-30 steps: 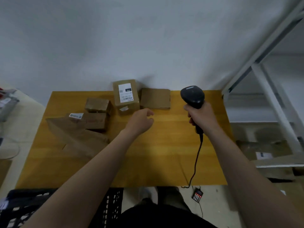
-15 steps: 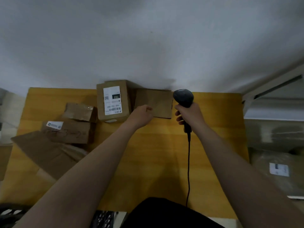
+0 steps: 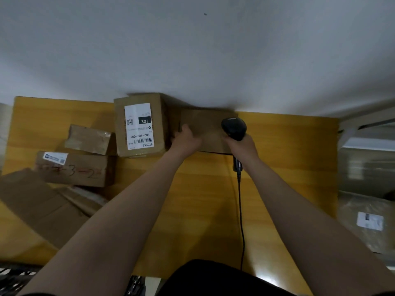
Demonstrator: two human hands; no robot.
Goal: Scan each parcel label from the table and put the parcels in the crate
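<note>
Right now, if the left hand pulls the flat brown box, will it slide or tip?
Probably slides, not tips: the flat brown box lies low and broad on the table. Likely stiff: its edges look straight.

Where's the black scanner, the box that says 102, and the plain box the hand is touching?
black scanner (image 3: pixel 234 127): head view, on its rounded head.
box marked 102 (image 3: pixel 136 133): head view, on its white label.
plain box (image 3: pixel 208 124): head view, on its bare top face.
</note>
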